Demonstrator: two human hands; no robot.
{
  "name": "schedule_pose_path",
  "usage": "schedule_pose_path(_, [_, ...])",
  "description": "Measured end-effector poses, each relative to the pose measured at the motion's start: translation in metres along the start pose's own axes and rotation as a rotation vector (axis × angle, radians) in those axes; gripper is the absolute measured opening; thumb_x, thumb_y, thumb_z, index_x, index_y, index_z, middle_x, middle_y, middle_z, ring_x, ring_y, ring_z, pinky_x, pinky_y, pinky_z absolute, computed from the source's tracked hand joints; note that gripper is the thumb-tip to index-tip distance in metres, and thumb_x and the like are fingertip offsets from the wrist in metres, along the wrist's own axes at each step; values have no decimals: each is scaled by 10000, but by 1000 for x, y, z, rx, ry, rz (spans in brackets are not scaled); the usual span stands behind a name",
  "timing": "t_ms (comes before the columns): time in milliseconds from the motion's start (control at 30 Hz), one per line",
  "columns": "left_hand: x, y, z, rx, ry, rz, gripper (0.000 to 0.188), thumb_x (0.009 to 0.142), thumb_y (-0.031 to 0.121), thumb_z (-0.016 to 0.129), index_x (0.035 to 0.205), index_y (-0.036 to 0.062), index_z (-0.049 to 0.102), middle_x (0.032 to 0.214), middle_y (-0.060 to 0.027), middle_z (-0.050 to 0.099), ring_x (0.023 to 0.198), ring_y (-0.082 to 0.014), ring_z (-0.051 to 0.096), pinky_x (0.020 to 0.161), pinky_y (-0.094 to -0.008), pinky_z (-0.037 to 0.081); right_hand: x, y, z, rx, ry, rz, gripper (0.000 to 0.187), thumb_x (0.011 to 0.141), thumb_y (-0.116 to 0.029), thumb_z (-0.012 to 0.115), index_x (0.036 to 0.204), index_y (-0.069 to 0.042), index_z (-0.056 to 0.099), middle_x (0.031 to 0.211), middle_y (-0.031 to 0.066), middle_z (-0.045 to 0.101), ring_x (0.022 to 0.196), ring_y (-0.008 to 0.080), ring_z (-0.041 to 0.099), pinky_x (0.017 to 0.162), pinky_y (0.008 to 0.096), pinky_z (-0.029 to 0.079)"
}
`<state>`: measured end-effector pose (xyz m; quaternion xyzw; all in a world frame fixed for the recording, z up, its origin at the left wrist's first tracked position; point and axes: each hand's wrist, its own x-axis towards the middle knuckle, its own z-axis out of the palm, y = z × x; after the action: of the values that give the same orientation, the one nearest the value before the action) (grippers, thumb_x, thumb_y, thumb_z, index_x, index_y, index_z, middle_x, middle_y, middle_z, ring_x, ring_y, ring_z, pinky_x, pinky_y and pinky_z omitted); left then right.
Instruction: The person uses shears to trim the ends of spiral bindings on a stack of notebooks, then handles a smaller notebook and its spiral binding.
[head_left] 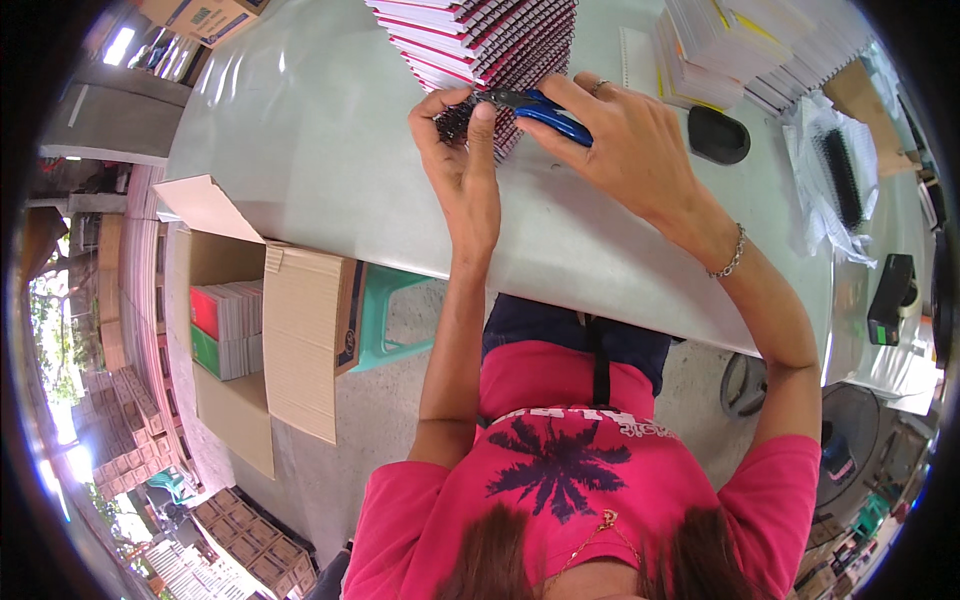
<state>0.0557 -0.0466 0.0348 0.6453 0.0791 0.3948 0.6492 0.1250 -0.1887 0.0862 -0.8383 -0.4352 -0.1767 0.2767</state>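
A tall stack of wire-bound notebooks (475,45) with white pages, red covers and dark spines stands on the table in front of me. My right hand (630,140) is closed around blue-handled cutting pliers (555,118). Their dark jaws point left and reach the near corner of the stack, beside my left thumb. My left hand (460,165) is closed at that corner, thumb and fingers around a dark binding coil (455,123). The exact contact between jaws and wire is too small to make out.
Further stacks of notebooks (700,50), a black oval dish (718,135) and black coils in clear plastic (838,175) lie to the right. An open carton (300,340) holding books and a green stool (395,320) stand left of me, past the table edge.
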Motion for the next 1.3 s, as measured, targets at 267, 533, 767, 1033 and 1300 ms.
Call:
schedule_pose_path(267, [-2, -6, -1, -165, 96, -37, 303, 1036, 237, 536, 1257, 42, 461, 1151, -44, 476, 1049, -118, 462, 951, -295, 394, -12, 2, -4, -14, 89, 25, 361, 890, -433, 664, 1052, -117, 601, 919, 116, 645, 846, 324, 635, 738, 446, 470])
schedule_pose_path(533, [-9, -1, -1, -46, -23, -8, 310, 1025, 209, 561, 1264, 38, 463, 1162, -45, 479, 1034, -112, 457, 920, -276, 390, -15, 7, 6, -123, 105, -43, 396, 892, -439, 660, 1150, -142, 617, 1041, 119, 618, 971, 304, 579, 818, 452, 408])
schedule_pose_path(767, [-9, -2, -6, 41, -41, -48, 293, 1026, 212, 567, 1226, 21, 472, 1152, -56, 475, 1024, -128, 473, 921, -282, 403, -9, 5, 11, -85, 112, -68, 345, 885, -425, 670, 1087, -147, 630, 1000, 113, 650, 918, 316, 614, 782, 448, 446])
schedule_pose_path(1033, [-7, -7, -3, 85, 12, -18, 309, 1049, 293, 514, 1219, 35, 499, 1101, -31, 500, 971, -98, 455, 888, -265, 388, -12, 5, 14, 22, 108, -27, 328, 888, -431, 670, 968, -121, 601, 719, 90, 656, 631, 319, 652, 537, 422, 487])
schedule_pose_path(1300, [-10, -13, -2, -68, 55, -29, 331, 1035, 270, 541, 1269, 50, 458, 1136, -38, 492, 1038, -117, 465, 950, -275, 370, -24, 13, 14, -116, 142, -39, 391, 893, -464, 651, 1105, -137, 607, 970, 111, 632, 911, 308, 601, 794, 452, 423])
